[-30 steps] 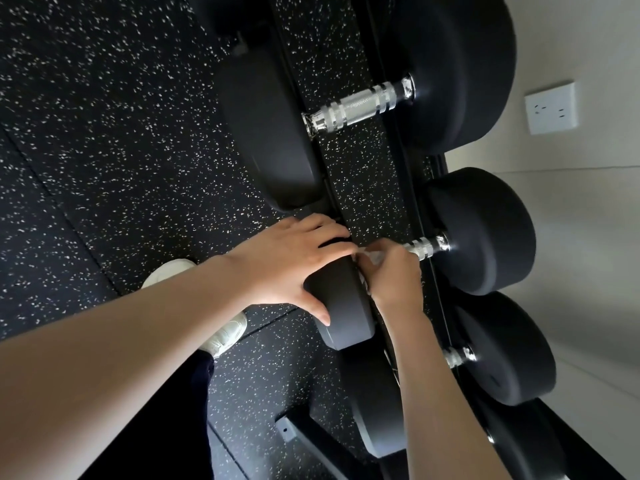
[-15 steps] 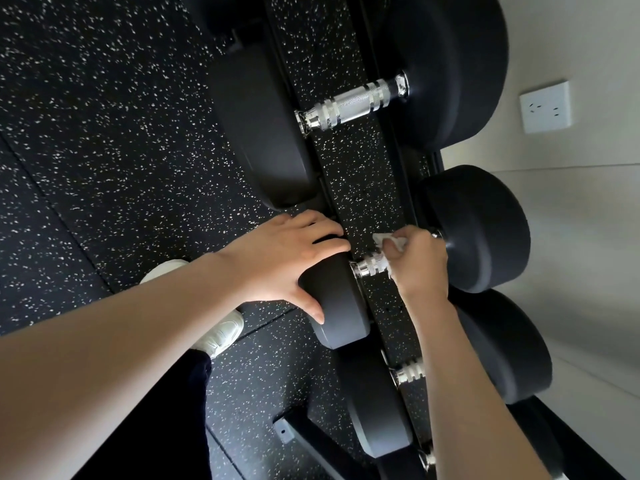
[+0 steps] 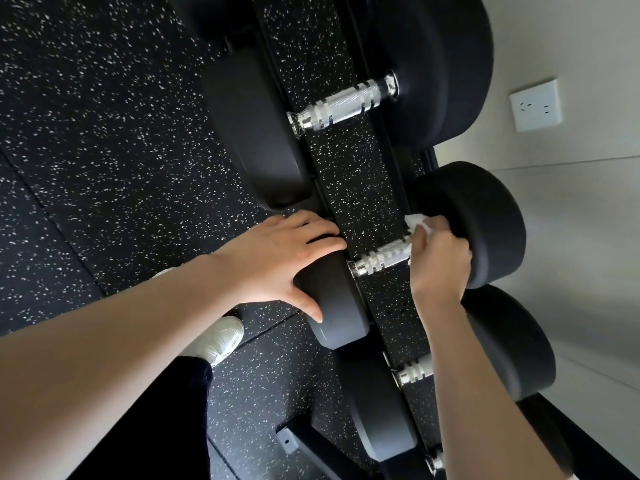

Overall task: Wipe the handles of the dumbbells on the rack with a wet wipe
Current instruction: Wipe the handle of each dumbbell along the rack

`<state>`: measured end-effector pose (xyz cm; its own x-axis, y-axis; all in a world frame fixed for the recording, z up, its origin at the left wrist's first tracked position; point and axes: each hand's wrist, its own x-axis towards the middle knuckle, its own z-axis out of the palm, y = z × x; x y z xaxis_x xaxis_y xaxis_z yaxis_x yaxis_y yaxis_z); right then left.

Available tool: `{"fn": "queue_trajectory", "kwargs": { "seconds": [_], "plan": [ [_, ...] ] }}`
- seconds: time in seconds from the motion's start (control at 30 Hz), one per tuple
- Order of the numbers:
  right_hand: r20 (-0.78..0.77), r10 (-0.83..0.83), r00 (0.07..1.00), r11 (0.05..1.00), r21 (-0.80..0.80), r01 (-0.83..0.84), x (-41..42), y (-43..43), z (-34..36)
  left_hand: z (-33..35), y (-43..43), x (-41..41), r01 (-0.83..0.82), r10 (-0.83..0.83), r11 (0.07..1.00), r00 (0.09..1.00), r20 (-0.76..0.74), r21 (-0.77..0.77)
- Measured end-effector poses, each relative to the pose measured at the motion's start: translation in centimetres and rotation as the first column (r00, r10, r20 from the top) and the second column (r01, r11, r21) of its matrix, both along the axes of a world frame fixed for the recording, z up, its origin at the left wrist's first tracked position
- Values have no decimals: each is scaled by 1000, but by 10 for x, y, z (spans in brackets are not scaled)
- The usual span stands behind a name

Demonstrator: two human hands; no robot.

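Flooring of black, white-flecked rubber (image 3: 104, 133) fills the left, with a white shoe (image 3: 221, 336) on it. The left hand (image 3: 277, 258) lies with fingers spread over the near round black head (image 3: 336, 306) of a dumbbell on the black metal rack (image 3: 311, 448). Its knurled chrome handle (image 3: 381, 256) runs right to the right hand (image 3: 440, 261), whose fingers curl round the handle's far end through a crumpled white wet wipe (image 3: 417, 225). A white wall socket (image 3: 535, 105) sits far right.

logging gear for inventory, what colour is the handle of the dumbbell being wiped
Shiny silver metal handle with a knurled, ringed grip, seen in the head view.
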<state>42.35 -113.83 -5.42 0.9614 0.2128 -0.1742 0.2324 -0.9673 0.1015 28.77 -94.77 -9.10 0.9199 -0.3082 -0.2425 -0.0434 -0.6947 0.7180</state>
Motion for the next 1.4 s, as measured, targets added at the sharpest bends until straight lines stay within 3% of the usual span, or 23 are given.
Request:
{"fn": "queue_trajectory", "kwargs": {
  "seconds": [0.13, 0.27, 0.4, 0.63, 0.9, 1.03, 1.4],
  "plan": [
    [133, -40, 990, 978, 207, 12, -12, -8, -6, 1, 1, 0, 26, -25, 999, 999, -22, 38],
    [168, -33, 985, 955, 297, -19, -17, -10, -13, 1, 0, 0, 18, -18, 999, 1000, 5, 37],
    [97, -54, 994, 905, 425, 8, -23, -17, -13, 1, -1, 0, 39, -40, 996, 999, 16, 81],
    [-150, -146, 978, 770, 603, 207, -41, -16, 3, 31, -2, 2, 102, -96, 970, 995, -34, 222],
    [-130, -54, 990, 756, 642, 126, -65, 7, 41, 83, 33, 3, -15, -48, 909, 989, 142, 417],
    [22, -62, 998, 757, 652, 33, -56, 38, 48, 91, 61, 19, -87, -4, 880, 981, 192, 466],
    [-32, -311, 950, 593, 775, 220, -4, 136, -1, 52, 128, 61, -15, -88, 877, 978, 190, 480]
  ]
}}
